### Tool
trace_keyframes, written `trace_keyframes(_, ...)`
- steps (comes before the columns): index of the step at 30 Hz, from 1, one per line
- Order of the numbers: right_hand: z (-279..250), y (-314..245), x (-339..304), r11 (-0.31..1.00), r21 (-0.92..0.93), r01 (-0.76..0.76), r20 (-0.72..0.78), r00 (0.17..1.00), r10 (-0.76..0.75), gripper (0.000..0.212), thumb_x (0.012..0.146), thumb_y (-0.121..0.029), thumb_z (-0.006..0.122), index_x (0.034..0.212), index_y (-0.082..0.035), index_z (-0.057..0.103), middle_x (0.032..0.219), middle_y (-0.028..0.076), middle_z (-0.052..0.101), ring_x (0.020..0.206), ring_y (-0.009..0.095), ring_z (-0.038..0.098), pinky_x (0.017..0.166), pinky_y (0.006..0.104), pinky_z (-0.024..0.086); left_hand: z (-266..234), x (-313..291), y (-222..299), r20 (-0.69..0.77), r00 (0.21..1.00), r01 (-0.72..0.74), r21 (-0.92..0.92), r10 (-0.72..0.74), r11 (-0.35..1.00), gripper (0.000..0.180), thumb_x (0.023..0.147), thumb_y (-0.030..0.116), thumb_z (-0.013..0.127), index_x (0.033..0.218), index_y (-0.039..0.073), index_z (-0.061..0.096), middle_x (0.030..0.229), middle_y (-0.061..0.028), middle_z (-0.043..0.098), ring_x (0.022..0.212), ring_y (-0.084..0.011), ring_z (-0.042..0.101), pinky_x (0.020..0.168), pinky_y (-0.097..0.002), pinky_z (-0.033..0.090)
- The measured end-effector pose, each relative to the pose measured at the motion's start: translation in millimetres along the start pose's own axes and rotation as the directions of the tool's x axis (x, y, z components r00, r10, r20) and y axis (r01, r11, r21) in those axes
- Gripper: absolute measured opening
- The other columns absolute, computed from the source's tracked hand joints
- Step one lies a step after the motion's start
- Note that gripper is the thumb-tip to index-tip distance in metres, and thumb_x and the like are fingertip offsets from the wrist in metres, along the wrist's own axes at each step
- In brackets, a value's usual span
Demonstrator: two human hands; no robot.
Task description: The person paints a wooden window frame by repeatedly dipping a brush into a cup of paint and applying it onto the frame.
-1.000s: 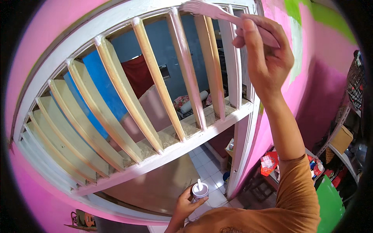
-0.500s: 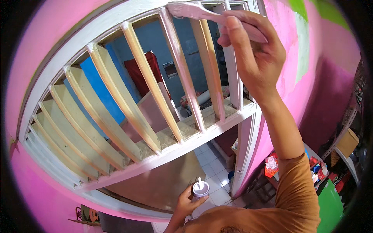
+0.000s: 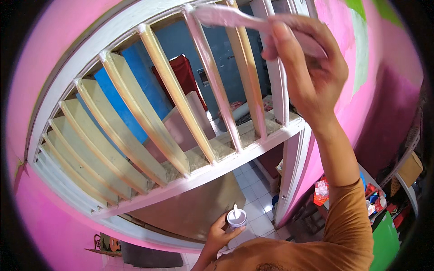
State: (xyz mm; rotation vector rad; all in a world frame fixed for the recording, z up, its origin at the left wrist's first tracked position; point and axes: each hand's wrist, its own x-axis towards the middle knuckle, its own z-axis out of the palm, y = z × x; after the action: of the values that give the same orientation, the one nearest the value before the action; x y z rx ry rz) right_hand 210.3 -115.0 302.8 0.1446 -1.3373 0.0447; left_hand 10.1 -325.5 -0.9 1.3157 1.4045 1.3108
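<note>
High on the right, my right hand (image 3: 314, 67) is closed around the handle of a paintbrush (image 3: 228, 18) coated in pale paint. The bristles are blurred at the top of a wooden slat (image 3: 211, 77) whose front edge is whitish-pink; whether they touch it I cannot tell. Low in the picture, my left hand (image 3: 219, 235) grips a small paint cup (image 3: 244, 222). Inside the cup is pale paint, and a short white stick (image 3: 235, 209) leans up out of it. Other slats (image 3: 176, 92) beside the painted one show bare yellowish edges.
A white frame (image 3: 199, 168) surrounds the slats, set in a pink wall (image 3: 337, 67). Behind them, a room holds a red cloth (image 3: 184, 77). Below right, a table carries red packets (image 3: 322, 190) and other items, near a green panel (image 3: 386, 241). White floor tiles (image 3: 255, 207) lie below.
The whole view has shifted slightly. My right hand and the brush have moved a little to the right and down. My left hand still holds the cup.
</note>
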Motion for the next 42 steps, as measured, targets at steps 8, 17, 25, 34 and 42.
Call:
trace_keyframes(8, -17, -20, -39, 0.99, -0.127, -0.058, 0.186, 0.979, 0.081, 0.012, 0.088, -0.006, 0.07, 0.099, 0.0, 0.069, 0.083, 0.011, 0.069, 0.068, 0.018, 0.067, 0.063, 0.0265, 0.051, 5, -2, -3, -0.022, 0.999, 0.028, -0.025, -0.029, 0.999, 0.064, 0.08, 0.007, 0.084, 0.135, -0.004, 0.053, 0.123, -0.0061, 0.063, 0.115, -0.0137, 0.058, 0.102, -0.0296, 0.045)
trace_keyframes(17, -50, -33, -53, 0.977, -0.16, -0.139, 0.483, 0.853, 0.2, 0.008, 0.088, -0.007, 0.067, 0.093, -0.001, 0.067, 0.075, 0.01, 0.067, 0.063, 0.018, 0.067, 0.057, 0.0282, 0.05, 2, -5, -5, -0.07, 0.993, 0.094, -0.018, -0.095, 0.995, 0.066, 0.079, 0.008, 0.085, 0.136, -0.003, 0.052, 0.124, -0.006, 0.062, 0.116, -0.0137, 0.058, 0.103, -0.0301, 0.045)
trace_keyframes(25, -23, 6, 5, 0.982, -0.015, -0.186, 0.281, 0.942, 0.183, 0.014, 0.095, -0.009, 0.065, 0.102, 0.002, 0.068, 0.081, 0.006, 0.069, 0.07, 0.01, 0.066, 0.063, 0.0231, 0.051, 14, -5, 7, -0.078, 0.989, 0.123, -0.017, -0.124, 0.992, 0.066, 0.081, 0.008, 0.083, 0.138, -0.004, 0.051, 0.126, -0.0066, 0.062, 0.118, -0.0144, 0.057, 0.105, -0.0309, 0.044)
trace_keyframes(34, -46, -1, -34, 0.992, -0.068, 0.107, 0.394, 0.916, -0.072, 0.017, 0.092, 0.003, 0.064, 0.109, 0.001, 0.068, 0.085, 0.01, 0.071, 0.071, 0.015, 0.064, 0.062, 0.0254, 0.05, 18, -6, 1, -0.087, 0.987, 0.134, 0.01, -0.133, 0.991, 0.066, 0.081, 0.008, 0.082, 0.138, -0.004, 0.051, 0.127, -0.0088, 0.062, 0.119, -0.0149, 0.058, 0.106, -0.0317, 0.043)
trace_keyframes(42, -60, -6, -48, 0.996, -0.089, -0.01, 0.528, 0.847, 0.055, 0.013, 0.089, -0.009, 0.069, 0.097, 0.0, 0.068, 0.079, 0.011, 0.066, 0.067, 0.022, 0.066, 0.06, 0.0306, 0.051, 16, -3, 3, -0.133, 0.978, 0.182, 0.146, -0.163, 0.972, 0.068, 0.08, 0.012, 0.085, 0.137, -0.003, 0.052, 0.125, -0.0084, 0.063, 0.117, -0.0152, 0.059, 0.104, -0.0312, 0.045)
